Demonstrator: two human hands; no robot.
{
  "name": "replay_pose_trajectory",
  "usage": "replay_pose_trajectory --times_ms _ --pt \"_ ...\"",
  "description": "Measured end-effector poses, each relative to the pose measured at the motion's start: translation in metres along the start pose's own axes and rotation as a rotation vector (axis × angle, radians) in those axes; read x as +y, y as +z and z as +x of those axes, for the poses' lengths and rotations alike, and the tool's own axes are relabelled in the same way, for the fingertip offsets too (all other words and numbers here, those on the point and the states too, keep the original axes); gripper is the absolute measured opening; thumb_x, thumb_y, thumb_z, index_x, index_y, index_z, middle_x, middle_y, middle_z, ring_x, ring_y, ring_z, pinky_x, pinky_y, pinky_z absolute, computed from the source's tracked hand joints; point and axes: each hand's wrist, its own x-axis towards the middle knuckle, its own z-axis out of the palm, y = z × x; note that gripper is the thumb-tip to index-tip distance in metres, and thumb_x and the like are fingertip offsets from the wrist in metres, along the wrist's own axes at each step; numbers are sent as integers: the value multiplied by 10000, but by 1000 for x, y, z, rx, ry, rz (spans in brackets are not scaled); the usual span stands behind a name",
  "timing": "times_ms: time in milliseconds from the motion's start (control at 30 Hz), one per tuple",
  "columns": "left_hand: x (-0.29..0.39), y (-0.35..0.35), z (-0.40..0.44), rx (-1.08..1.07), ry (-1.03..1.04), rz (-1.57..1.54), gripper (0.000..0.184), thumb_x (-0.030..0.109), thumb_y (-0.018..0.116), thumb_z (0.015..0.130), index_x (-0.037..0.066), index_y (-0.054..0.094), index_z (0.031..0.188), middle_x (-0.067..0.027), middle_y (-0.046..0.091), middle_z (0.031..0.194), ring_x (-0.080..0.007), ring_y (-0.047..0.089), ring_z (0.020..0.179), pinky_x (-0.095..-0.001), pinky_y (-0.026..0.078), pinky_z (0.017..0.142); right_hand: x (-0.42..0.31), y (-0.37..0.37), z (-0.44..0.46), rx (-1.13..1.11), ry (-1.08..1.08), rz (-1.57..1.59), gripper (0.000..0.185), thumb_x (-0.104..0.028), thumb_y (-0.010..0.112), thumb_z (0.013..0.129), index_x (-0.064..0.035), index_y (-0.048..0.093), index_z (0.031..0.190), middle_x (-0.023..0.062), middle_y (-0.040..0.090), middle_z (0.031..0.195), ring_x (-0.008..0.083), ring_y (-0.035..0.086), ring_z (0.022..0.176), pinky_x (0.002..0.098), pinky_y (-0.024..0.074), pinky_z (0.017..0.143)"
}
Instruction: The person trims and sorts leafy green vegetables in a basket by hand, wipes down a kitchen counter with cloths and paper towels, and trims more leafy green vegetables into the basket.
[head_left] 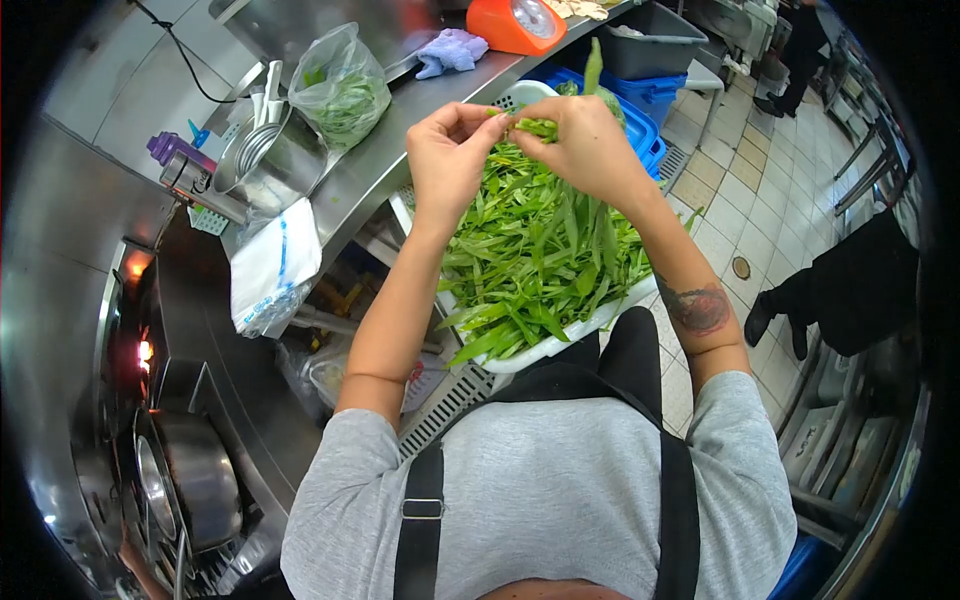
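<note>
Green stems are pinched between the fingertips of the left hand (458, 150) and gripped by the right hand (585, 145) above the leafy greens (550, 250).

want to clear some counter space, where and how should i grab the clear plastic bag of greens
Probably best by the loose upper plastic of the bag, coming from above on the side away from the steel pot: the greens bulge lower down, and the pot crowds its other side.
</note>
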Motion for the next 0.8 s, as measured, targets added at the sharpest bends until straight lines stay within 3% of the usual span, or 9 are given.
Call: replay_pose_trajectory --times_ms 67,100,200,233,333,400,600,667,800 --pt "7 1 6 -2 32 64 100 60 689 779 -32 653 798 -44 656 709 -54 580 637 -194 456 586 1 0 3 80 -46 38 244 -268 656 749 -77 694 897 164 632 744 331 617 709 420 494 642" --pt "9 2 10 -9 47 91 109 68 693 778 -31 651 790 -43 654 702 -53 578 637 -192 454 585 -2 -5 3 126 -111 -16 183 -154 649 753 -59 680 906 136 594 723 287 595 632 338 470 573" --pt "14 6 22 -73 67 42 139 94 703 776 -30 640 791 -48 652 706 -61 589 640 -192 465 593 -5 -14 8 220 -189 -146 225 -239 657 734 -75 673 886 108 631 742 313 611 679 399 495 621" --pt "17 9 24 -98 60 -24 141 94 702 777 -30 640 802 -52 655 715 -67 595 642 -195 472 599 -3 -15 10 259 -216 -120 191 -207 649 725 -63 667 851 98 634 738 298 613 668 380 498 610" --pt "24 16 26 -144 2 -250 129 73 686 798 -33 637 852 -76 664 759 -96 621 662 -211 505 636 3 -20 12 321 -152 80 167 -178 636 720 -52 672 823 107 641 742 293 618 669 350 500 612" --pt "25 23 23 -145 -2 -379 114 59 676 807 -34 637 862 -84 666 770 -100 625 670 -215 510 646 1 -21 13 343 -79 214 153 -147 619 736 -33 682 817 100 645 703 206 628 634 292 490 603" --pt "21 19 21 -94 107 -268 114 47 677 799 -22 638 881 -82 665 785 -98 617 656 -218 499 633 42 -21 16 471 184 629 181 -163 580 825 -8 672 843 -5 604 708 92 542 618 214 429 586" --pt "27 4 16 -328 -31 43 195 108 710 770 -19 646 904 -73 666 781 -122 618 640 -247 500 636 71 -39 14 437 316 838 196 -194 567 863 -22 661 857 -37 494 644 42 430 568 205 359 515" --pt "-7 -3 10 -854 -103 554 280 153 727 746 -7 657 966 -87 665 786 -126 641 698 -289 515 646 99 -81 -11 288 392 1135 203 -222 550 869 -35 594 936 -4 517 741 73 469 646 203 390 568"
